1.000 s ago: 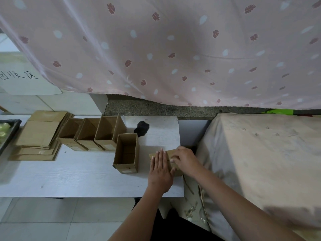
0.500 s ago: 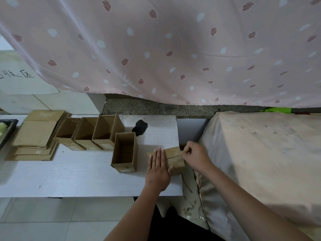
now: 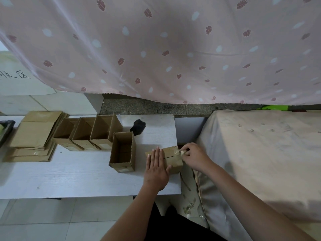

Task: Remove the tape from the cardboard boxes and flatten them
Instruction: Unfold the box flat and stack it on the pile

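Since a moment ago the right hand [image 3: 194, 156] has drawn rightward, peeling the tape [image 3: 178, 152] it pinches off the sealed box [image 3: 172, 158], while the left hand [image 3: 156, 168] presses flat on the box's left part. That brown box sits at the tabletop [image 3: 69, 178] right edge, its seam running left-right toward the nearer right hand. Beyond stand open boxes [image 3: 122, 152] and a flattened stack [image 3: 34, 134].

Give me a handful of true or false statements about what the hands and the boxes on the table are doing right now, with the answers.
1. The left hand lies flat on the taped box. True.
2. The right hand pinches tape at the box's right end. True.
3. Every box on the table is sealed. False: four open boxes stand left of it.
4. The flattened cardboard stack lies at the table's right. False: it lies at the left.
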Tool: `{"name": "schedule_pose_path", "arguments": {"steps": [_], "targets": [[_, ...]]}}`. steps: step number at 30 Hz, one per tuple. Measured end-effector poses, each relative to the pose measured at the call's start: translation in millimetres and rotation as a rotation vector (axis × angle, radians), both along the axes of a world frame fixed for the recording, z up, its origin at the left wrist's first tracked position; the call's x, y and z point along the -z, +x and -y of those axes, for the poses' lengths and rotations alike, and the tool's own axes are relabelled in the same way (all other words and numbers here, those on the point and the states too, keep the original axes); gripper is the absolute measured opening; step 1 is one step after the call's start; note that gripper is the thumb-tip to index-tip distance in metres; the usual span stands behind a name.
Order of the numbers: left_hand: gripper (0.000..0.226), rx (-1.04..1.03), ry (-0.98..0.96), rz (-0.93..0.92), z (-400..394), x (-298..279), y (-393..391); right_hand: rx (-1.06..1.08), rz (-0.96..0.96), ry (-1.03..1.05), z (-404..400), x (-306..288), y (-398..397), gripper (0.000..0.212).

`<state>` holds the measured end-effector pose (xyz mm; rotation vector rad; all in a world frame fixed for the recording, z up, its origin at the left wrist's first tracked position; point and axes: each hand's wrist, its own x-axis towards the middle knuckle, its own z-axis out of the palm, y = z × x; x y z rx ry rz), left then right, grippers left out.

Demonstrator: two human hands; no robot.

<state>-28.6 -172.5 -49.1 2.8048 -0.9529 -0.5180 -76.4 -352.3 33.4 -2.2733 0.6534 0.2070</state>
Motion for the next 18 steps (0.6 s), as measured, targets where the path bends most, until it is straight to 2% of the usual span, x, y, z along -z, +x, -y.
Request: {"name": "schedule_pose_path", "arguments": {"steps": [2,6,11,14,18], "targets": [[0.075,0.001,0.006,0.005,0,0,0,-0.004,-0.021,0.016,-4,2,3,0.013],[0.075,0.007,0.008,0.004,-1,1,0,-0.088,0.028,-0.114,-10,4,3,0.028],[0.074,0.015,0.005,-0.004,-2,0,0,-0.187,0.014,-0.175,-14,12,6,0.022],[0.075,0.019,0.01,-0.006,-3,-1,0,-0.119,-0.009,-0.133,-9,14,6,0.007],[0.076,0.019,0.014,-0.011,-4,0,1,-0.029,-0.06,-0.074,0,16,2,0.024]]}}
